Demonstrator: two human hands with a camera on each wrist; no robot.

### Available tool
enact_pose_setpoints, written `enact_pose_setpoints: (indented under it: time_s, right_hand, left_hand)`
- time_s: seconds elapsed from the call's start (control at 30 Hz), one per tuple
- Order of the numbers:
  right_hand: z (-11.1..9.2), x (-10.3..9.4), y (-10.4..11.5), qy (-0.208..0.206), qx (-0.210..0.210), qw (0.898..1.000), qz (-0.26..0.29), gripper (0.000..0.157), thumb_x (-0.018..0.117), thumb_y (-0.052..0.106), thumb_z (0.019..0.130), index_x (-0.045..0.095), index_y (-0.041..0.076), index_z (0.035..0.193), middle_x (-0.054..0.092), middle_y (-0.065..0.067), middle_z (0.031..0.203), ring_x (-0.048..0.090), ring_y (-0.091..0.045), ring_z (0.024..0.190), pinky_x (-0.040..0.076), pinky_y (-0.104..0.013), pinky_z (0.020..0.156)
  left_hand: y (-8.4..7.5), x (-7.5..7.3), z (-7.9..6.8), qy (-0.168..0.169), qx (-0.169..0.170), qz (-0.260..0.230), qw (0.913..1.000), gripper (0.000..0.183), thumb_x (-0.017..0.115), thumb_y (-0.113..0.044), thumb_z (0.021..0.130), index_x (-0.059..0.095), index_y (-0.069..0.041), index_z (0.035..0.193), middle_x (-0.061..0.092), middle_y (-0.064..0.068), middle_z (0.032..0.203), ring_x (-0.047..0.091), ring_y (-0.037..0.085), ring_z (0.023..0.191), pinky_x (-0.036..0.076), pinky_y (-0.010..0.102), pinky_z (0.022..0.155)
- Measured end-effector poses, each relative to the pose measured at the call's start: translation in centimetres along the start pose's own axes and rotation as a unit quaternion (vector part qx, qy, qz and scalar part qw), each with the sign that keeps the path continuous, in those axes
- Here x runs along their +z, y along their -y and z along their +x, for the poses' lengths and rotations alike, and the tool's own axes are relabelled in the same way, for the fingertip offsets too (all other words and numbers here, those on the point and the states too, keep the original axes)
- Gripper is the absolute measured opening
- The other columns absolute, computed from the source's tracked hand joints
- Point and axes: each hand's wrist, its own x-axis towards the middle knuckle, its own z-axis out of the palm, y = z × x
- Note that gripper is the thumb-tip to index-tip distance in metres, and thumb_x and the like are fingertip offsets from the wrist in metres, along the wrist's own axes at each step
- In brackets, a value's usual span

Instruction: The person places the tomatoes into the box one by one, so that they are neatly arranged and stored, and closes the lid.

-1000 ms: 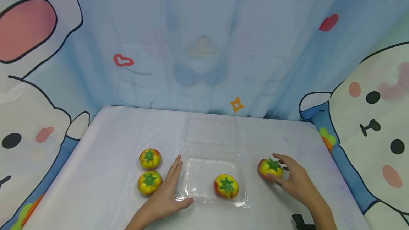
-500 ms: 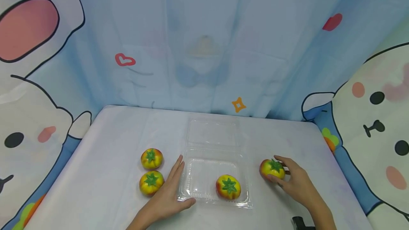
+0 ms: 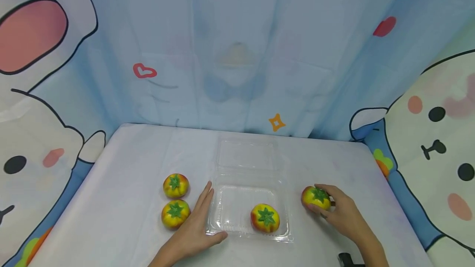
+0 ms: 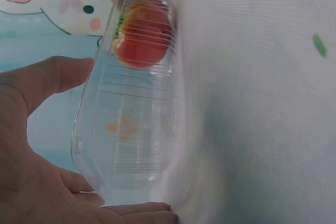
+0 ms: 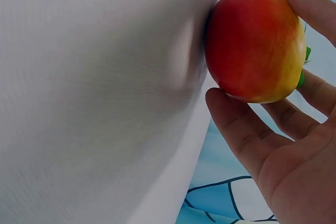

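In the head view my right hand (image 3: 343, 213) has thumb and fingers curled round a red-and-yellow tomato-like fruit (image 3: 316, 197) with a green leafy top. The right wrist view shows that fruit (image 5: 254, 45) between thumb and fingers, low over the white cloth. My left hand (image 3: 194, 230) lies with straight fingers along the left side of a clear plastic clamshell box (image 3: 230, 205), thumb at its front corner. The box stands open, lid (image 3: 245, 153) laid back. Inside its right front part sits a similar fruit (image 3: 265, 218).
Two more such fruits, a rear one (image 3: 176, 185) and a front one (image 3: 176, 214), stand left of the left hand. A black object (image 3: 348, 259) lies by the right wrist. White cloth (image 3: 126, 201) covers the table; a blue printed curtain (image 3: 237, 32) hangs behind.
The right hand's fingers have closed in further around the fruit on the right. The left hand, box and other fruits stay put; the view has shifted slightly.
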Motion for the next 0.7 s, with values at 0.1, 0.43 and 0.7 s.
enact_pose_setpoints:
  time_s: [0.1, 0.43, 0.7]
  right_hand:
    - [-0.09, 0.2, -0.06, -0.001, 0.0, 1.0, 0.002, 0.074, 0.09, 0.029, 0.086, 0.057, 0.003, 0.146, 0.06, -0.028, 0.146, 0.06, -0.045, 0.127, 0.06, -0.06, 0.1]
    - [0.06, -0.12, 0.03, -0.005, 0.0, 1.0, -0.003, 0.074, 0.09, 0.035, 0.085, 0.058, 0.001, 0.143, 0.061, -0.029, 0.143, 0.062, -0.046, 0.125, 0.06, -0.059, 0.099]
    - [0.25, -0.38, 0.13, -0.015, -0.009, 1.0, 0.001, 0.073, 0.09, 0.034, 0.085, 0.059, 0.001, 0.143, 0.062, -0.027, 0.142, 0.062, -0.045, 0.125, 0.06, -0.059, 0.098]
  left_hand:
    - [-0.02, -0.02, -0.04, 0.002, -0.002, 0.0, 1.0, 0.116, 0.084, -0.044, 0.084, 0.016, -0.005, 0.17, -0.002, 0.001, 0.182, 0.022, 0.038, 0.165, 0.036, 0.065, 0.123]
    - [0.03, 0.08, -0.09, 0.002, -0.005, 0.003, 1.0, 0.116, 0.084, -0.045, 0.084, 0.016, -0.005, 0.17, -0.002, 0.0, 0.182, 0.022, 0.038, 0.165, 0.037, 0.064, 0.123]
    - [0.19, 0.11, 0.08, 0.005, -0.01, 0.007, 0.9999, 0.116, 0.084, -0.045, 0.084, 0.015, -0.006, 0.17, -0.003, -0.001, 0.182, 0.022, 0.037, 0.165, 0.038, 0.063, 0.123]
